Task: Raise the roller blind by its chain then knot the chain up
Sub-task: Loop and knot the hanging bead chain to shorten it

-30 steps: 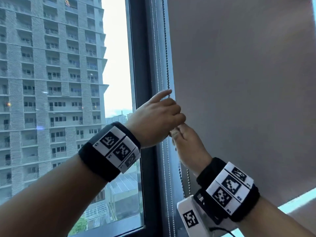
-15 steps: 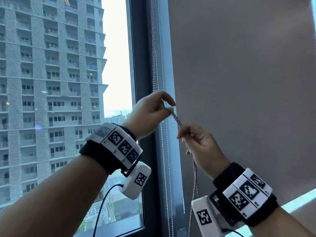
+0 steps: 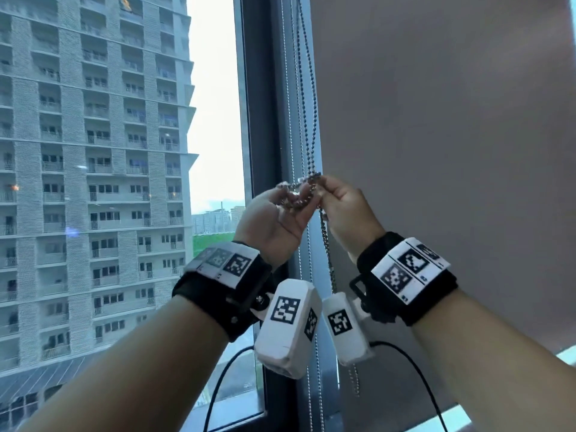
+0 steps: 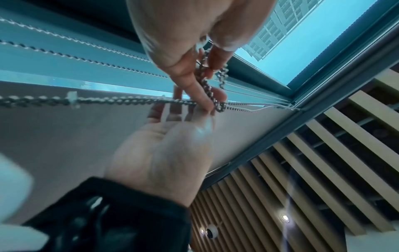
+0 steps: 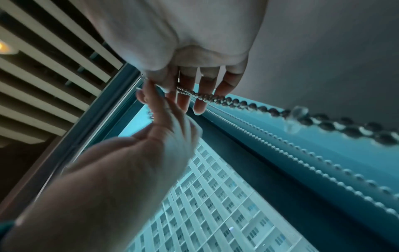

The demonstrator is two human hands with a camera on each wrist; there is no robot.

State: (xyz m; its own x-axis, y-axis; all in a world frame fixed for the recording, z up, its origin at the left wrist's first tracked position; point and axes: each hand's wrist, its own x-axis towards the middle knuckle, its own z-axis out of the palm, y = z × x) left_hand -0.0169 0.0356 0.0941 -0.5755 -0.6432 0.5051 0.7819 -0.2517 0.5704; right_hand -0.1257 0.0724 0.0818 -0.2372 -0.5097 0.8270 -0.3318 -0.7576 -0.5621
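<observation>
The metal bead chain [image 3: 307, 98] hangs beside the grey roller blind [image 3: 436, 151], which covers the right pane. At chest height the chain is bunched into a loop [image 3: 297, 194] between my hands. My left hand [image 3: 290, 198] is palm up, and its thumb and fingers pinch the coiled chain [image 4: 207, 81]. My right hand [image 3: 324, 188] pinches the chain just to the right, with the strand lying across its fingers [image 5: 202, 98]. The rest of the chain [image 3: 325, 244] hangs down between my wrists. The loop's exact crossing is hidden by fingers.
A dark window frame [image 3: 261, 120] stands left of the chain, with thin white bead cords [image 3: 291, 120] along it. A tall building [image 3: 93, 151] fills the open pane. A clear connector [image 4: 72, 100] sits on the chain. Wrist camera cables [image 3: 218, 385] dangle below.
My left hand has turned palm up and the right hand has closed in on it. The chain, stretched between the hands before, is now bunched into a loop between them.
</observation>
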